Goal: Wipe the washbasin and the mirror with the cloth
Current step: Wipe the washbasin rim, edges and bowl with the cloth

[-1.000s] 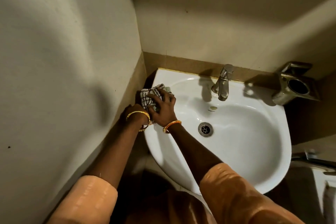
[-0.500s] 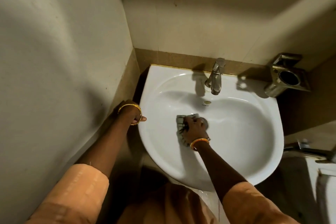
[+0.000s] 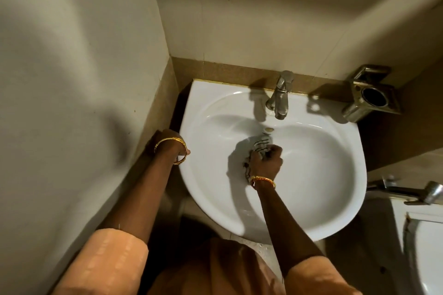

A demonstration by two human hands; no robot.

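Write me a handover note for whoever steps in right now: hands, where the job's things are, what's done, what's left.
Right hand: grips the checked cloth, pressed on the bowl floor of the washbasin, just below the tap.
Left hand: holds the basin's left rim; fingers mostly hidden.
Done: hard to judge; the wipe is in the bowl's middle.
Left: the rest of the bowl, the rim and around the tap, then the mirror, which is not in view.

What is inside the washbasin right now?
The right hand presses a checked cloth into the bottom of the washbasin. They cover the middle of the bowl, so no drain shows.
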